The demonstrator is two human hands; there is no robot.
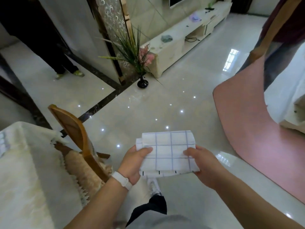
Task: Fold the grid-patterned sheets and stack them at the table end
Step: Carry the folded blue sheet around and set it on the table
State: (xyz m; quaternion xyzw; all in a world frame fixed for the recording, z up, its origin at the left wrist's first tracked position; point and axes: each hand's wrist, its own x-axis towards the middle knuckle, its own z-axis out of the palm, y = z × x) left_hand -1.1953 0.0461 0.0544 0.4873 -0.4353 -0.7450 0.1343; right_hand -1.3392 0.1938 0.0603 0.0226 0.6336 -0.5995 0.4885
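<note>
A white sheet with a blue grid pattern point(170, 146) is folded into a small thick rectangle and held in the air over the glossy floor. My left hand point(134, 162) grips its left edge, thumb on top and fingers underneath. My right hand point(203, 164) grips its right edge the same way. A white band sits on my left wrist. The table point(21, 171), covered with a cream cloth, lies at the lower left, apart from the sheet.
A wooden chair point(77, 136) with a fringed cushion stands against the table. A pink rug point(257, 123) lies to the right, a white sofa beyond it. A black vase with a plant point(142, 82) stands ahead, a white TV cabinet point(181, 42) behind. A person's legs point(66, 66) stand far left.
</note>
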